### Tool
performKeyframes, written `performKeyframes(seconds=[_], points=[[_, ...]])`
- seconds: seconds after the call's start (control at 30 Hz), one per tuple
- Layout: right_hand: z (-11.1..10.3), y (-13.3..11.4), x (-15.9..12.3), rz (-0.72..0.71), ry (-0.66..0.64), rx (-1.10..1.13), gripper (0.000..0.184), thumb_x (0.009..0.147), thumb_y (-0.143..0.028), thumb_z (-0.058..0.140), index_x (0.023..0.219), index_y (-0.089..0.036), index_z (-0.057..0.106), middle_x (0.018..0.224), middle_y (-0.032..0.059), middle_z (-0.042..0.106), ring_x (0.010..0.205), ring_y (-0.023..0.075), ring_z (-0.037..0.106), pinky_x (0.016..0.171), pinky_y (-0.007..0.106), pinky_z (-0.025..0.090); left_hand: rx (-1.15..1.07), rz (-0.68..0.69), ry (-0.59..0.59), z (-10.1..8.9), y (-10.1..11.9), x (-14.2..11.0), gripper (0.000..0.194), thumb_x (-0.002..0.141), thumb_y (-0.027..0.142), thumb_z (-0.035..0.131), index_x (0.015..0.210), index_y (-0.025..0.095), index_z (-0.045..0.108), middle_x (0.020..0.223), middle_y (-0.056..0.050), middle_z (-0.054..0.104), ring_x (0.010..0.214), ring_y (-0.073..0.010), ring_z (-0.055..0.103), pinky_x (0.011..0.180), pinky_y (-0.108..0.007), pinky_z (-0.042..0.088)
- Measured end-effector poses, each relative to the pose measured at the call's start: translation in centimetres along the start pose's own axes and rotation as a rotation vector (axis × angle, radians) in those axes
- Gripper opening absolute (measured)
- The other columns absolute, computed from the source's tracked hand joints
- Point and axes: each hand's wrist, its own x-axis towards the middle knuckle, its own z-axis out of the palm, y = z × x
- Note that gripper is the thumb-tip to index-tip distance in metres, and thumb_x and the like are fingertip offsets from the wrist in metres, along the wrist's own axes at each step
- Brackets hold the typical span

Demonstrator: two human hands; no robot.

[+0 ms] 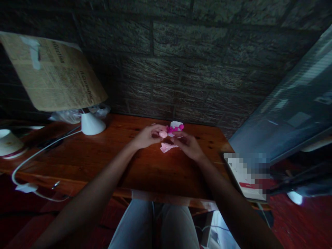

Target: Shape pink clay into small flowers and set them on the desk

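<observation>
Between the thumb and fingers of my left hand [149,136] is a small, rounded pale-pink lump [163,134] that looks like modelling clay. My right hand [188,144] is just to its right, with thumb and fingertips drawn close together; whether a small bit is pinched there is too dark to make out. Below the fingertips, a flatter, uneven pale-pink piece [166,147] lies on the wooden table [103,155]. Behind the hands, several bright magenta blobs [171,130] rest on or against a white piece [176,123], partly covered by my fingers.
A lamp with a printed paper shade [62,76] and white base [92,123] stands left, its white cord [38,152] crossing the table edge. Further left is a white cup [9,143]. A brick wall [166,62] rises behind; a partly pixelated booklet [243,176] lies right.
</observation>
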Motion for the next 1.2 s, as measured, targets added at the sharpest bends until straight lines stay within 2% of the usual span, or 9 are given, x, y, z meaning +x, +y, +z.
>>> performKeyframes(seconds=[0.1,0.2,0.33,0.5,0.63,0.73,0.87,1.07,1.2], points=[[0.5,-0.2,0.0,0.07,0.021,0.173,0.037,0.076,-0.048,0.08,0.104,-0.023,0.077,0.095,0.0034,0.08,0.078,0.0183,0.074,0.072,0.032,0.06,-0.043,0.023,-0.035,1.5,0.1,0.6,0.044,0.074,0.015,0.077,0.117,0.013,0.068,0.114,-0.013,0.075,0.096,-0.0184,0.073,0.083,-0.032,0.059],[0.7,-0.2,0.0,0.101,0.046,0.273,0.037,0.072,-0.05,0.083,0.097,-0.023,0.079,0.088,0.0018,0.08,0.077,0.0188,0.075,0.076,0.034,0.062,-0.105,0.014,-0.066,2.4,0.1,0.8,0.039,0.072,0.016,0.08,0.109,0.014,0.069,0.105,-0.009,0.076,0.093,-0.0183,0.074,0.083,-0.032,0.06],[0.6,-0.4,0.0,0.125,0.098,0.331,0.036,0.068,-0.051,0.086,0.09,-0.023,0.081,0.087,0.0013,0.081,0.078,0.0193,0.076,0.079,0.036,0.063,-0.191,-0.045,-0.027,2.8,0.5,1.1,0.037,0.072,0.023,0.083,0.106,0.015,0.071,0.102,-0.008,0.078,0.092,-0.0198,0.075,0.085,-0.036,0.062],[0.5,-0.8,0.1,0.146,0.14,0.394,0.039,0.063,-0.049,0.088,0.089,-0.022,0.08,0.084,0.0015,0.08,0.072,0.0171,0.074,0.077,0.035,0.063,-0.131,-0.071,-0.003,3.0,1.2,1.6,0.034,0.073,0.021,0.082,0.106,0.015,0.075,0.104,-0.009,0.08,0.095,-0.0205,0.076,0.091,-0.038,0.06],[0.3,-0.2,0.3,0.181,0.204,0.453,0.031,0.063,-0.042,0.087,0.083,-0.021,0.076,0.076,0.0008,0.077,0.068,0.0159,0.072,0.074,0.035,0.063,-0.205,-0.095,0.081,3.5,1.1,1.5,0.036,0.071,0.023,0.083,0.105,0.015,0.078,0.109,-0.01,0.079,0.099,-0.0224,0.075,0.093,-0.039,0.059],[0.1,0.5,0.4,0.192,0.245,0.52,0.029,0.066,-0.039,0.085,0.087,-0.022,0.075,0.079,0.0001,0.075,0.072,0.0151,0.072,0.075,0.033,0.063,-0.282,-0.085,0.189,3.6,0.8,1.2,0.037,0.069,0.024,0.085,0.106,0.017,0.078,0.113,-0.009,0.079,0.106,-0.0224,0.073,0.099,-0.039,0.056],[0.4,0.6,0.4,0.18,0.175,0.51,0.035,0.069,-0.045,0.083,0.097,-0.024,0.076,0.086,0.001,0.077,0.076,0.0155,0.073,0.078,0.035,0.063,-0.276,-0.081,0.225,3.5,0.6,0.6,0.039,0.069,0.026,0.087,0.107,0.018,0.079,0.116,-0.01,0.078,0.108,-0.0221,0.072,0.105,-0.041,0.054],[0.9,-0.4,0.2,0.177,0.129,0.573,0.041,0.06,-0.053,0.089,0.087,-0.023,0.079,0.088,0.0022,0.08,0.077,0.0178,0.075,0.082,0.037,0.064,-0.221,-0.043,0.212,3.8,0.6,0.1,0.038,0.071,0.029,0.087,0.107,0.017,0.079,0.122,-0.012,0.076,0.115,-0.0239,0.071,0.106,-0.043,0.054],[0.8,-0.7,0.1,0.154,0.081,0.464,0.041,0.062,-0.052,0.089,0.089,-0.023,0.079,0.086,0.0017,0.08,0.076,0.0178,0.075,0.079,0.037,0.064,-0.201,-0.026,0.178,4.0,0.4,-0.1,0.038,0.073,0.031,0.085,0.107,0.017,0.078,0.118,-0.011,0.078,0.107,-0.0235,0.075,0.101,-0.042,0.058]])
